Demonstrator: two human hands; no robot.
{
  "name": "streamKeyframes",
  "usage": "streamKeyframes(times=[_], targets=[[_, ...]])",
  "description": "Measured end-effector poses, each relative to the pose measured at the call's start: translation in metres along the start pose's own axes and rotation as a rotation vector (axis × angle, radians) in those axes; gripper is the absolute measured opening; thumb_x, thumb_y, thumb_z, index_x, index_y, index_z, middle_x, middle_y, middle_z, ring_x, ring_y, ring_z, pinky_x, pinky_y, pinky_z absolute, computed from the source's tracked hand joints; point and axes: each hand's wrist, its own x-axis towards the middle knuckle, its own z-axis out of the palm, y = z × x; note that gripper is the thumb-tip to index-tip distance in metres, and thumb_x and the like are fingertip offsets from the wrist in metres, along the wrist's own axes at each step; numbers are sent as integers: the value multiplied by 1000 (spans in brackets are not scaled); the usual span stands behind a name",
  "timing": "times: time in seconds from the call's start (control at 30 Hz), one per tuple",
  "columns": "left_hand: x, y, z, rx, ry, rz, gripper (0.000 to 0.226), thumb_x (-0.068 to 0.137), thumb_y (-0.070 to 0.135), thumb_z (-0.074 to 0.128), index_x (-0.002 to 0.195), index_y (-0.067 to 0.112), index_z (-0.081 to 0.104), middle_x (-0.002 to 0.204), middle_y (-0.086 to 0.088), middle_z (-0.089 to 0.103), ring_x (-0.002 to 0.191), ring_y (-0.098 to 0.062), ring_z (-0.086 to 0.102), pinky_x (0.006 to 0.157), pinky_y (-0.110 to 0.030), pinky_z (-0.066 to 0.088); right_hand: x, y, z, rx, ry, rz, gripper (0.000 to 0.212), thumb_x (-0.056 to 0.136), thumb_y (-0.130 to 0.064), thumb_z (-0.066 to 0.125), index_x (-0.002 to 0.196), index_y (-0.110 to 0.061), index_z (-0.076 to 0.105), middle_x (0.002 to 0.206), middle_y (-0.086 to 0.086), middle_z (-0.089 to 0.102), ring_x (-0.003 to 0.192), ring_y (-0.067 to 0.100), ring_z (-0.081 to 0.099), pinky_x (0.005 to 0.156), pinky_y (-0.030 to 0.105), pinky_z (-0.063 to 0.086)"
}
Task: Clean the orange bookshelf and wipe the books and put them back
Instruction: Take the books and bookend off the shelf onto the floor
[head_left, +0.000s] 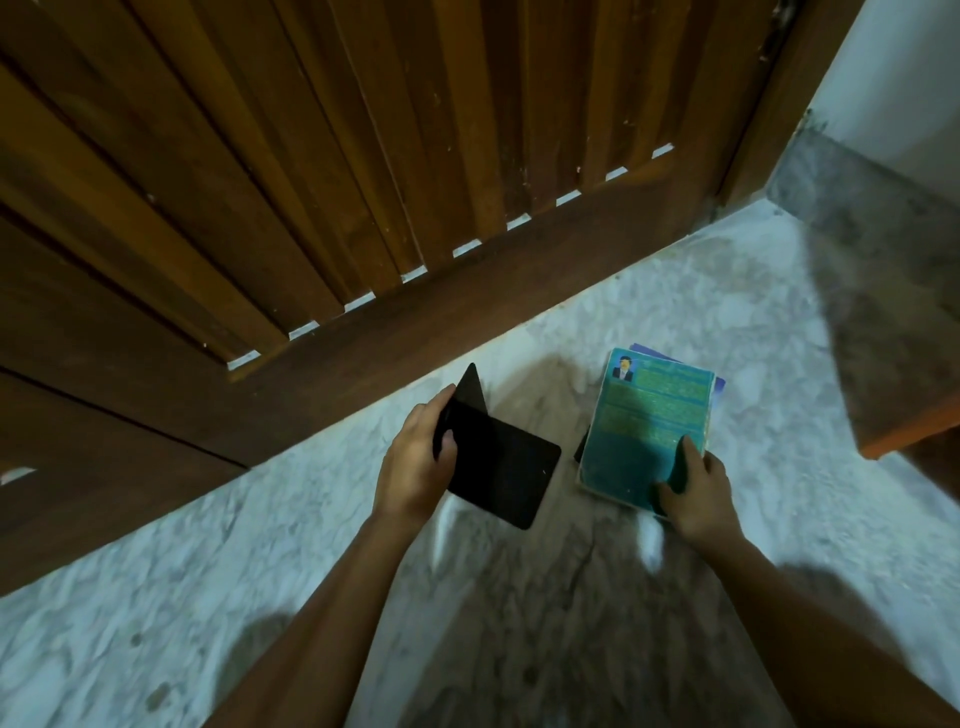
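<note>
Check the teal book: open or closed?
Closed: the teal book lies cover up on a blue book; the right hand holds a dark cloth on it.

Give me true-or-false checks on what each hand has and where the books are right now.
1. The left hand holds a black folded item. True.
2. The right hand is empty. False: its grip is on the near corner of the teal book.
3. The teal book lies on top of another book. True: a blue-purple book shows past its far edge.
4. The teal book is on a shelf. False: no shelf is under it. It is down at the marble floor, in front of a wooden door.
</note>
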Motion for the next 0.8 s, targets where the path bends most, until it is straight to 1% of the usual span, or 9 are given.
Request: streamKeyframes(times=[0.13,0.23,0.33,0.4,0.47,0.57,0.6,0.7,0.8], targets=[[11,8,-9,48,-61,75,45,95,17,51,139,17,41,135,-3,51,122,-20,50,94,-22,39,3,-9,-21,-130,-107,9,70,84,-21,67,142,-3,33,124,27,45,112,40,45,96,40,40],[20,31,-27,75,-95,53,42,95,20,53,136,15,45,134,-4,51,120,-22,52,98,-28,43,-6,-35,-56,-196,-211,-8,59,87,-27,65,138,-7,41,128,22,49,115,35,49,98,35,40],[29,65,-54,114,-144,-49,43,95,28,51,136,16,44,140,-3,46,129,-21,45,108,-30,33,-27,-74,-96,-264,-299,-54,64,90,-27,61,145,-15,32,137,18,45,122,31,48,102,27,35],[33,97,-81,117,-238,-52,44,96,27,48,138,14,41,145,-6,42,133,-24,40,111,-31,29,-44,-102,-127,-278,-329,-86,61,88,-28,60,144,-18,37,135,16,47,121,27,49,101,23,35],[35,138,-117,158,-319,0,45,98,25,47,140,12,40,144,-8,41,132,-24,40,110,-30,30,-64,-137,-168,-283,-319,-107,57,84,-33,58,138,-18,47,132,13,51,119,24,51,99,20,35],[35,199,-168,179,-219,117,41,99,32,43,129,6,52,133,-11,55,121,-23,53,107,-9,22,-96,-190,-234,-298,-307,-146,48,92,-21,54,138,-12,45,134,9,52,127,22,45,101,18,29],[35,222,-186,177,-259,120,40,98,32,46,129,7,53,133,-8,55,122,-20,53,108,-9,21,-106,-206,-258,-289,-295,-156,46,93,-19,53,137,-11,45,133,9,52,128,22,45,101,17,28],[37,290,-238,170,-387,96,46,93,33,52,133,10,48,134,-6,53,125,-21,50,108,-30,35,-140,-254,-332,-256,-239,-158,47,92,-17,54,137,-13,44,131,10,50,126,23,45,96,19,32],[43,362,-282,171,-381,143,43,93,27,55,131,8,50,132,-9,54,122,-23,51,103,-28,36,-169,-291,-403,-215,-172,-141,49,92,-23,54,140,-17,42,135,9,47,128,23,43,97,21,34]])
